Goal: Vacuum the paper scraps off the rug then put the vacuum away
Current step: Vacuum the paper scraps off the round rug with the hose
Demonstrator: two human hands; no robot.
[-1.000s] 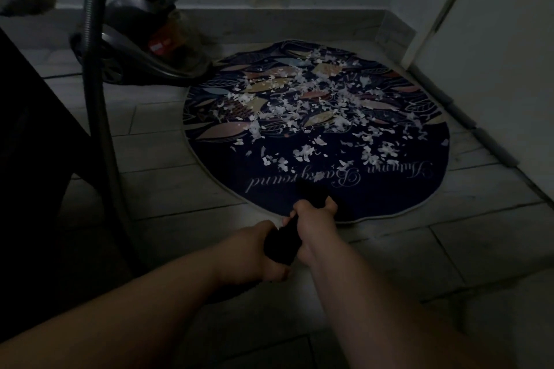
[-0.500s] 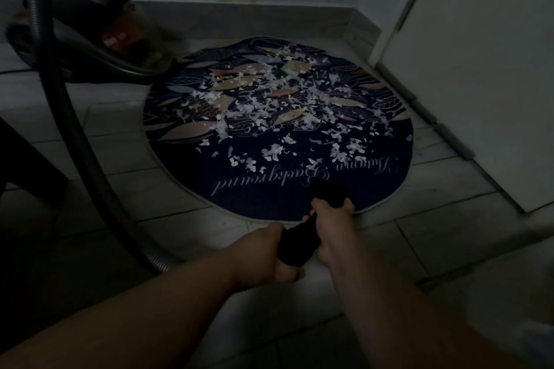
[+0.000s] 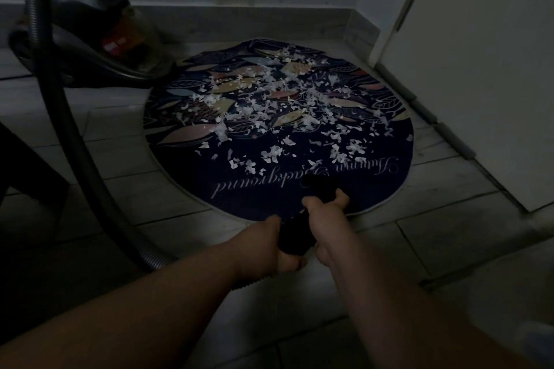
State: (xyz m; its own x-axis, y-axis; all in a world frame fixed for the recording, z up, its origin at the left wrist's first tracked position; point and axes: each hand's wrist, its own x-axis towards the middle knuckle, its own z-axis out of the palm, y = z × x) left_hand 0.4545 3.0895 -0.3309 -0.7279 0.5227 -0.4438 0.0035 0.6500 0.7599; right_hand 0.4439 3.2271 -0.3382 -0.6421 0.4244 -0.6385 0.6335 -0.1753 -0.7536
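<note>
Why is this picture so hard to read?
Head view: dim room, so the black wand in the left hand and right hand nearly melts into the dark rug; white paper scraps stand out; the vacuum body looks blurred.

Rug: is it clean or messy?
Messy. White paper scraps lie scattered over the rug, thickest near its middle.

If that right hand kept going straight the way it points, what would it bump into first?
Probably the rug: the right hand grips the dark vacuum tube aimed over its near edge. Next come the nearest paper scraps, past the lettering. Height above the rug is unclear.
</note>
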